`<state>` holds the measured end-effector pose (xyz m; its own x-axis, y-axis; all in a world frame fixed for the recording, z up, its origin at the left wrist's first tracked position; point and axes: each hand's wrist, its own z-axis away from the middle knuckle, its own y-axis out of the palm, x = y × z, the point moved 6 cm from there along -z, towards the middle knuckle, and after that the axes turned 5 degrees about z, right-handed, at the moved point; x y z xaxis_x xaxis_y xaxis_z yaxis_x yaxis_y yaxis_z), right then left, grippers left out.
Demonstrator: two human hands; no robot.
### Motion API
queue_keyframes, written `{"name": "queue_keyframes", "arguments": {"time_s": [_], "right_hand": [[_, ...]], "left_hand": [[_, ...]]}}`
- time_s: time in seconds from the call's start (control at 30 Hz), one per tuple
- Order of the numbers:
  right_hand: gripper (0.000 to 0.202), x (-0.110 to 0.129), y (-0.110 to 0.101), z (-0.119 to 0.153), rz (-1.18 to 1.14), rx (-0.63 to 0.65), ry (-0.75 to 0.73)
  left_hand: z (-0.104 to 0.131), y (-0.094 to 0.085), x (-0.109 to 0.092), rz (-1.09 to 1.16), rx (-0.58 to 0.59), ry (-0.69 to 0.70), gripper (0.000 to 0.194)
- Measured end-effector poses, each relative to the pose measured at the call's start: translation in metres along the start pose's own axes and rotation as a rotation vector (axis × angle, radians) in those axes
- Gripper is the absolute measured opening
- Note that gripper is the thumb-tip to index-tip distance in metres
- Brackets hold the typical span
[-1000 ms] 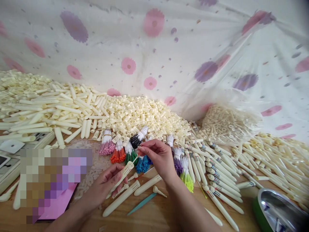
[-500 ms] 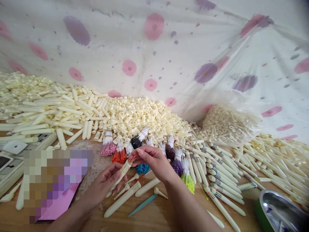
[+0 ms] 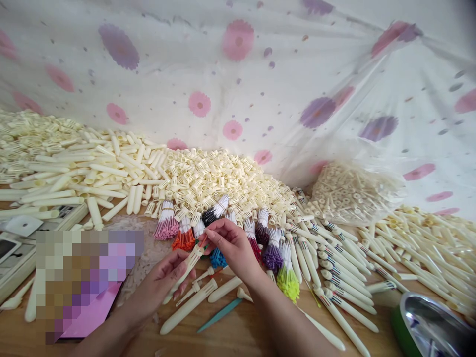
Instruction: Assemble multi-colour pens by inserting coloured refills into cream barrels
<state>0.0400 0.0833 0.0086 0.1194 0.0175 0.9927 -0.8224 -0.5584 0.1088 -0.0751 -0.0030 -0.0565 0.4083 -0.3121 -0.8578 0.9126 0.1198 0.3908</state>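
One cream slotted pen barrel [image 3: 194, 261], slotted end tilted up, pinched in the left hand [image 3: 167, 272] above the wooden table [image 3: 186, 343]; right hand [image 3: 232, 245] pinching a thin refill [image 3: 203, 242] at that end, unit apparently part-filled. Beyond: tied refill bundles [image 3: 288, 283] and heaped slotted collars [image 3: 223, 181], unused; rightward, rows of colour-marked pens [image 3: 351, 297], seemingly filled.

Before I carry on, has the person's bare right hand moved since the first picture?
Yes, the right hand has shifted slightly left in view, toward the cream, slotted plastic barrel, judged against the black-tipped bundle of white sticks.
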Motion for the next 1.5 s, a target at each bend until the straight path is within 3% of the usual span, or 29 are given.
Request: {"name": "queue_keyframes", "arguments": {"time_s": [0.2,0.47,0.67,0.87,1.13,1.37,1.5], "right_hand": [[0.014,0.013,-0.004,0.005,0.454,-0.078,-0.143],[0.016,0.006,-0.002,0.005,0.225,-0.012,-0.016],[0.024,0.005,-0.004,0.005,0.435,-0.092,-0.085],[0.032,-0.004,0.002,0.002,0.449,-0.003,0.008],[0.03,0.01,0.007,0.008,0.595,0.137,-0.008],[0.03,0.003,0.003,0.005,0.587,0.07,0.039],[0.02,0.008,-0.009,0.001,0.671,-0.024,-0.032]], "left_hand": [[0.0,0.004,-0.003,-0.02,0.011,0.01,0.027],[0.002,0.005,-0.004,-0.048,0.03,0.012,0.028],[0.0,0.002,-0.004,-0.046,0.004,0.019,0.028],[0.0,0.0,-0.006,-0.069,-0.032,0.026,0.03],[-0.001,0.0,-0.004,-0.08,-0.029,0.029,0.028],[0.0,0.001,-0.006,-0.077,-0.074,0.035,0.03],[-0.001,-0.005,-0.007,-0.026,-0.139,0.019,0.03]]}}
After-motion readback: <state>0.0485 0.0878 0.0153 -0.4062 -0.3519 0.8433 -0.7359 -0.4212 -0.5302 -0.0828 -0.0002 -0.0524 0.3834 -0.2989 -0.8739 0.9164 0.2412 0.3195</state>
